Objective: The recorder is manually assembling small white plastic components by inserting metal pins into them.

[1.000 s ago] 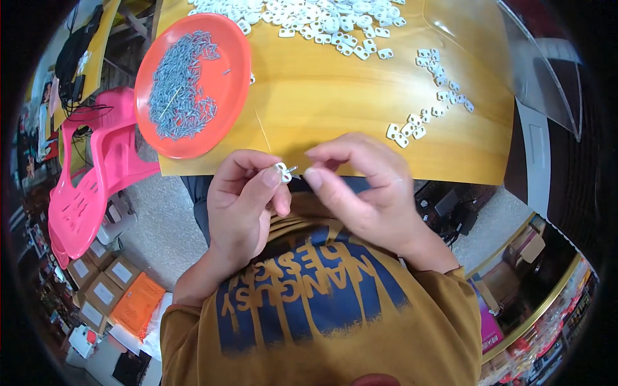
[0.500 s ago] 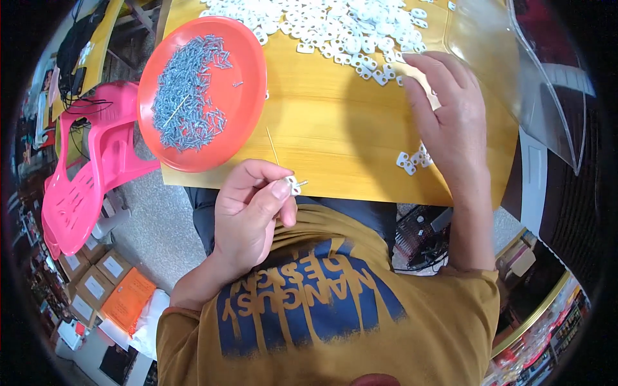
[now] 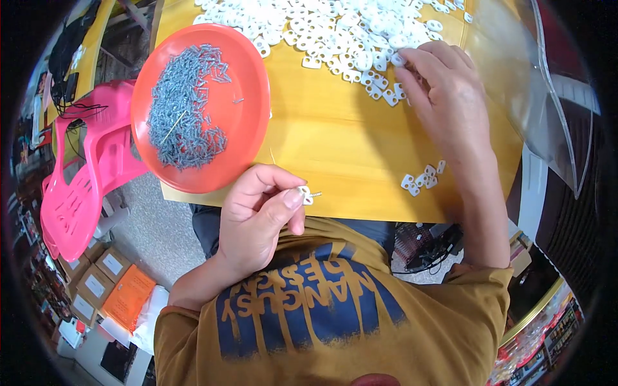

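My left hand (image 3: 261, 215) is closed in a pinch near the table's front edge. Between its thumb and index finger sits a small white two-holed plastic piece (image 3: 308, 196), and a thin metal screw (image 3: 316, 194) sticks out of it to the right. A thin pale strand (image 3: 272, 156) shows just behind that hand. My right hand (image 3: 447, 90) reaches to the right edge of a large heap of similar white pieces (image 3: 347, 35). Its thumb and index fingertip pinch at one white piece (image 3: 398, 60), partly hidden by the fingers.
A red plate (image 3: 248, 122) of grey screws (image 3: 187, 106) stands at the left of the yellow table (image 3: 322, 138). Several white pieces (image 3: 421, 179) lie apart near the right front. A clear plastic sheet (image 3: 547, 83) borders the right side. A pink chair (image 3: 96, 167) stands left.
My right hand has closed its thumb and index finger at the heap's edge. My left hand still holds its piece and screw. The view has shifted slightly.
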### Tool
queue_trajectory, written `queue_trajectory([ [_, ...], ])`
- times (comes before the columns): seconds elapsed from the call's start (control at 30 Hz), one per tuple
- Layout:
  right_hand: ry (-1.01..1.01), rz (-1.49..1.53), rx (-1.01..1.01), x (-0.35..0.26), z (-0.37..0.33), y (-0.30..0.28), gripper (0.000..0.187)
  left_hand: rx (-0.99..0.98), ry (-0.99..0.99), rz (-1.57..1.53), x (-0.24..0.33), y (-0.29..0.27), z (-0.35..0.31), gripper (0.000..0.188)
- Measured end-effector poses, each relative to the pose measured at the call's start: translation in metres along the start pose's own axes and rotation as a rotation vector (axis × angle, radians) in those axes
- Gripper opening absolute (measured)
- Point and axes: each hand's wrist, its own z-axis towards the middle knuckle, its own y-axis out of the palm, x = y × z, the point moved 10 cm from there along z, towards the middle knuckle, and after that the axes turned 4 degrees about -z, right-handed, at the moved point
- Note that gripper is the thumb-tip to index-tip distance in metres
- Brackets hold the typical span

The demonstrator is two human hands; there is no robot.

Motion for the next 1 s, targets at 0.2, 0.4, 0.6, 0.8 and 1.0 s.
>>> queue_trajectory([
  [0.2, -0.004, -0.004, -0.004, -0.001, 0.006, 0.003, 0.011, -0.009, 0.009, -0.018, 0.004, -0.003, 0.0, 0.009],
  [0.4, 0.144, 0.258, 0.108, 0.006, 0.003, -0.013, 0.007, -0.063, 0.063, -0.056, 0.013, -0.001, -0.007, 0.009],
  [0.6, 0.597, 1.351, 0.055, -0.014, -0.032, -0.007, 0.016, -0.115, 0.12, -0.076, 0.038, 0.011, -0.017, 0.009],
  [0.8, 0.622, 1.644, 0.058, -0.062, -0.059, -0.004, 0.019, -0.253, 0.155, -0.08, 0.053, 0.034, -0.033, 0.01],
  [1.0, 0.613, 1.879, -0.08, -0.096, -0.073, 0.003, 0.019, -0.203, 0.172, -0.066, 0.05, 0.028, -0.046, 0.01],
])
